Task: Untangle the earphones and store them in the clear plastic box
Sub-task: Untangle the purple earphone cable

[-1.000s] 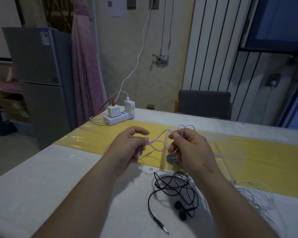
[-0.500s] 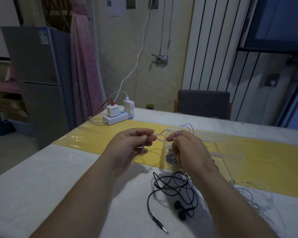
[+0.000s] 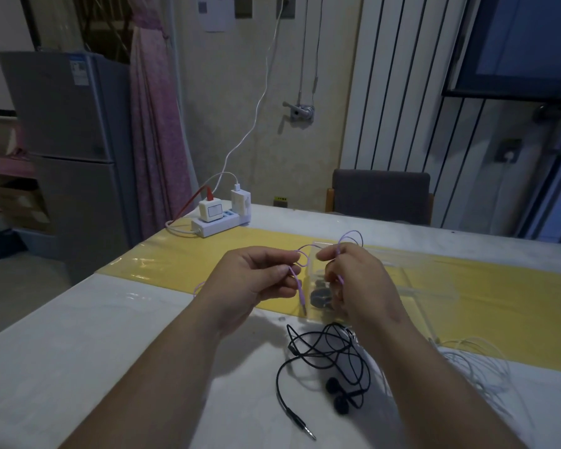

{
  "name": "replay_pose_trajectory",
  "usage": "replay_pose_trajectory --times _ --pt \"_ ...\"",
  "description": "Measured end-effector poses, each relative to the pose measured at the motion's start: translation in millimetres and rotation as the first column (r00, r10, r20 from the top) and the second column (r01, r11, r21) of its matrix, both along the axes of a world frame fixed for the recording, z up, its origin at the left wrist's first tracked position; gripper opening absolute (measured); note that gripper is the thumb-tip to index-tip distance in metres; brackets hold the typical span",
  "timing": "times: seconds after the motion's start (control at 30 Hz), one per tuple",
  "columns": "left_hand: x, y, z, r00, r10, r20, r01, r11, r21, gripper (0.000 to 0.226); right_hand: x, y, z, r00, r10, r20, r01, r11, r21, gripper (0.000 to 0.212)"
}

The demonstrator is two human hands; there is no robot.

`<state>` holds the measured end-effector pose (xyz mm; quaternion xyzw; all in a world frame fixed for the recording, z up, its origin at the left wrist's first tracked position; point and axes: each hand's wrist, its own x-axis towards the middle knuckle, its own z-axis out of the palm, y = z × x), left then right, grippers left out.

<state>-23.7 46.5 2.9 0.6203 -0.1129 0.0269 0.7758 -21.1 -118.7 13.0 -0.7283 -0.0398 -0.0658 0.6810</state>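
Note:
A thin purple earphone cable (image 3: pixel 350 236) runs between both hands above the table. My left hand (image 3: pixel 253 280) pinches it near the plug end, which hangs down by the thumb. Close to its right, my right hand (image 3: pixel 353 283) grips a bunch of the same cable, with a loop rising above the fingers. Just behind and under the right hand stands the clear plastic box (image 3: pixel 408 280) on the yellow runner, something dark inside it. Black earphones (image 3: pixel 327 358) lie tangled on the table in front of the box, and white earphones (image 3: pixel 476 364) lie to the right.
A white power strip (image 3: pixel 219 223) with two chargers and their cables sits at the table's far left edge. A grey chair (image 3: pixel 381 196) stands behind the table. A fridge (image 3: pixel 68 150) and a pink curtain stand off to the left.
My hands have come closer together and the slack purple cable between them has shortened. The plug end now hangs down from my left hand.

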Motion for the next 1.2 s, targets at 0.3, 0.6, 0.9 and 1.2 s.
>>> replay_pose_trajectory --times 0.3,0.6,0.9,1.2 --pt "-1.3 -1.1 1.9 0.989 0.129 0.074 -0.136 0.987 0.089 0.022 -3.6 2.9 0.7 0.998 0.066 -0.012 -0.067 0.997 -0.035 0.029" --pt "-0.3 -3.3 1.6 0.969 0.213 0.123 -0.227 0.967 0.119 0.016 -9.6 6.6 4.0 0.972 0.163 -0.167 -0.152 0.985 0.081 0.022" --pt "2.0 -5.7 -3.4 0.941 0.253 0.225 -0.305 0.921 0.241 0.016 -5.9 1.2 0.4 0.970 0.196 -0.141 -0.198 0.980 -0.005 0.019" --pt "9.9 -0.5 -10.2 0.903 0.281 0.325 -0.402 0.819 0.409 0.021 -4.8 -5.4 4.4 0.967 0.212 -0.141 -0.225 0.970 -0.087 0.022"
